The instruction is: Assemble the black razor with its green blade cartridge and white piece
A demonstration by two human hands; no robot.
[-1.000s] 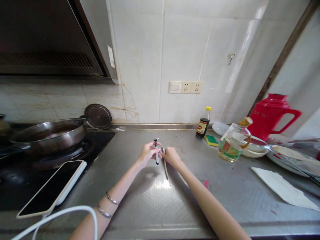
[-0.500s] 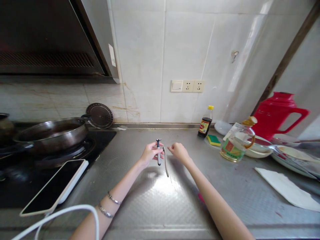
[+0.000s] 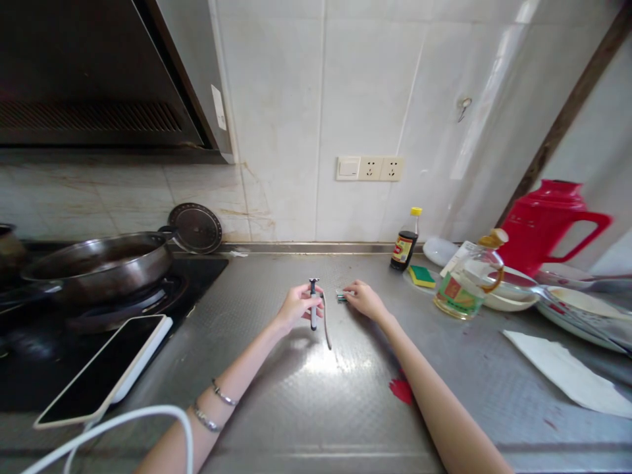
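Note:
My left hand (image 3: 297, 307) is closed round a slim grey and black tool (image 3: 313, 309), held upright with its wider metallic head at the top. Beside it, a thin grey-brown cord or strip (image 3: 326, 326) hangs down from near my left fingertips; where it attaches is too small to tell. To the right, my right hand (image 3: 364, 298) is closed, its fingertips at a small dark, shiny object (image 3: 341, 297) low over the metal counter (image 3: 306, 421). That object is too small to name.
On the left are a phone (image 3: 103, 372), a white cable (image 3: 148, 411) and a pan (image 3: 99, 266) on the stove. At right stand a sauce bottle (image 3: 403, 250), sponge (image 3: 422, 276), glass jug (image 3: 461, 289), red thermos (image 3: 540, 227) and plates. A red patch (image 3: 400, 390) lies near my right forearm.
My right hand has moved slightly right, away from my left hand, and the small shiny object now shows at its fingertips. More of the red patch is visible. My left hand has barely moved.

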